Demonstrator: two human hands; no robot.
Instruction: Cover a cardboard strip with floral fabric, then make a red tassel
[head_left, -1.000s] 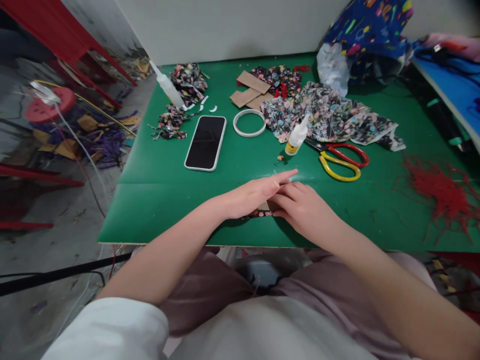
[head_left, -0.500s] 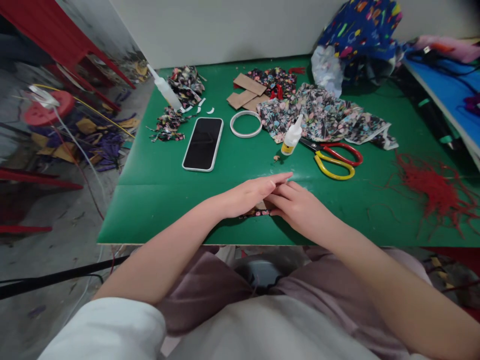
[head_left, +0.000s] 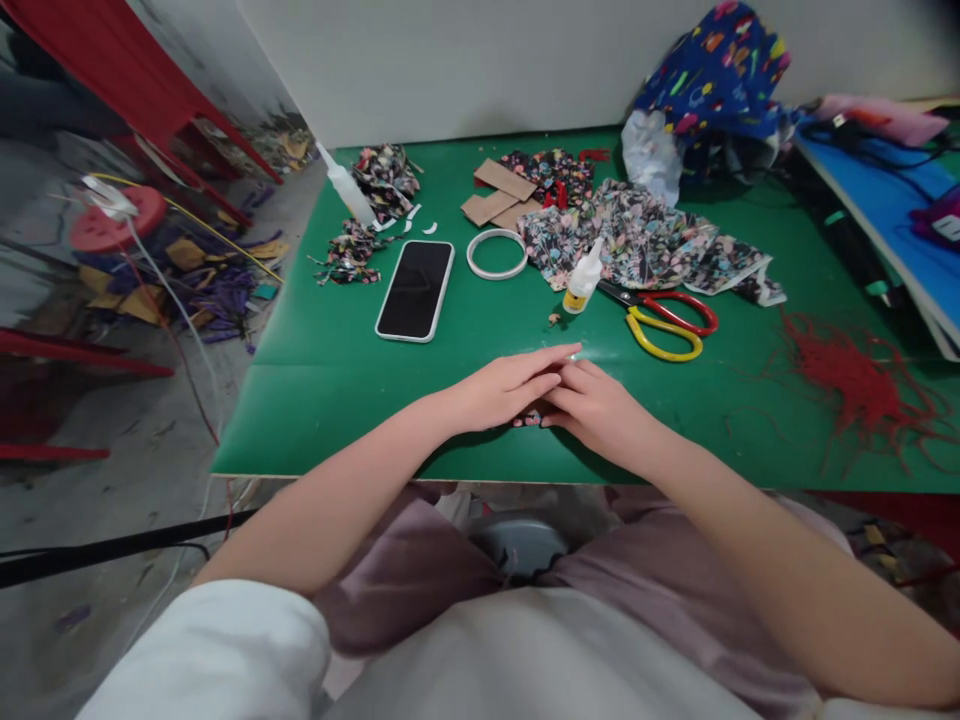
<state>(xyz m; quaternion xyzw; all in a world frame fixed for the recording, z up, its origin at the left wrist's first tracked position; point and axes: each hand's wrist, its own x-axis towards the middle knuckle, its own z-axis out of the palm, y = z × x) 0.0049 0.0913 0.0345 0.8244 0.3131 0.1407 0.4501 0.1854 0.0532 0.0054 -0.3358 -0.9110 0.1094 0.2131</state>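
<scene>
My left hand point(head_left: 502, 388) lies flat with fingers stretched out, pressing down on a small floral fabric piece point(head_left: 528, 419) near the front edge of the green table point(head_left: 322, 390). Only a sliver of that piece shows between the hands. My right hand point(head_left: 600, 408) rests beside it with fingers bent down onto the same piece, its fingertips touching the left hand's fingers.
Beyond the hands lie a small glue bottle point(head_left: 583, 282), red and yellow scissors point(head_left: 664, 322), a black phone point(head_left: 415, 290), a white tape ring point(head_left: 496, 254), floral fabric point(head_left: 645, 240), cardboard pieces point(head_left: 499, 192) and another glue bottle point(head_left: 348, 187). Red thread point(head_left: 855, 385) lies at right.
Both hands have stayed pressed together on the small piece. The cardboard-backed part that showed between them earlier is now almost covered. The view has shifted slightly.
</scene>
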